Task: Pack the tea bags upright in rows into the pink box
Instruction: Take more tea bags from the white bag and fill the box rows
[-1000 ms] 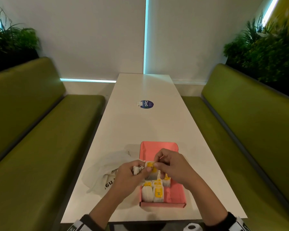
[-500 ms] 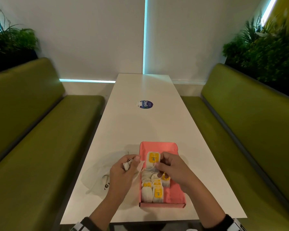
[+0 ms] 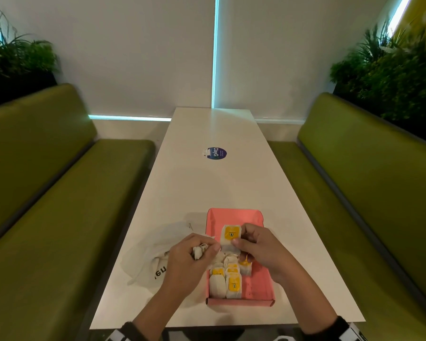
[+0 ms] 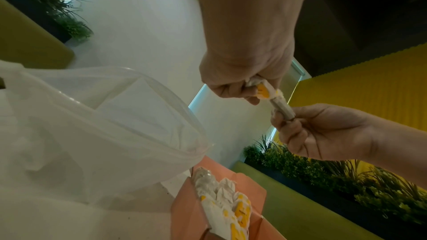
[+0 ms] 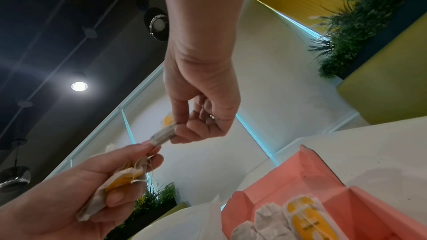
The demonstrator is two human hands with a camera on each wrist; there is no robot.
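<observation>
The pink box is thin folded cardboard, a shallow open tray with low walls, lying on the smooth white table right under my hands. Inside it, toward my end, soft papery tea bags stand packed close together, each a small white pillow with a glossy yellow tag on its front; the far half of the box shows bare pink floor.

My right hand pinches one tea bag by its edge between thumb and fingertips and holds it upright above the middle of the box, yellow tag facing me. My left hand is curled round a small bunch of further bags with loose thread tangled at the fingers — it hovers just left of the box's wall, its thumb nearly touching the bag in my right hand.

To the left of the box lies a crumpled plastic bag, thin, translucent white, open-mouthed in the left wrist view; black letters show on it, but only a fragment, too cut off to read.

Farther down the table sits a round dark-blue sticker reading "ClayG" — the rest is too small to make out. The tags' dark print is too blurred to read.
</observation>
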